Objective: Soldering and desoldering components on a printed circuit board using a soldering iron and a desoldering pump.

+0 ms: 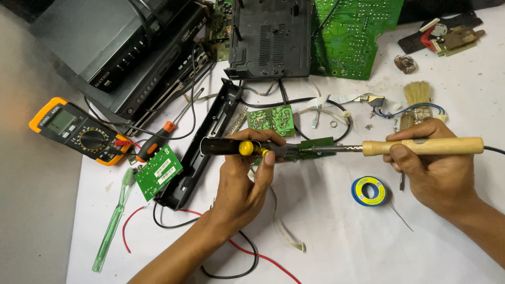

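At the centre of the white work surface, the left hand is closed around a desoldering pump, a dark metal tube with a yellow button on its side. The pump's long axis runs left to right, nearly level; its nozzle points right, toward the small green circuit board lying just past the fingers. The thumb rests near the yellow button.

The right hand is closed around the wooden handle of a soldering iron. The iron's long axis also lies left to right, almost in line with the pump. Its metal tip points left and meets the small green circuit board, close to the pump's nozzle; whether tip and nozzle touch cannot be told. The iron's cord leaves the handle to the right of the grip.

Below the iron's shaft, between the two hands, lies a blue and yellow solder reel. Behind the right hand's fingers stands a paint brush with pale bristles. Left of the left-hand grip sits a long black plastic housing, then a green board with a white label, a green toothbrush and an orange-cased multimeter. Red and black wires run beneath the left forearm.
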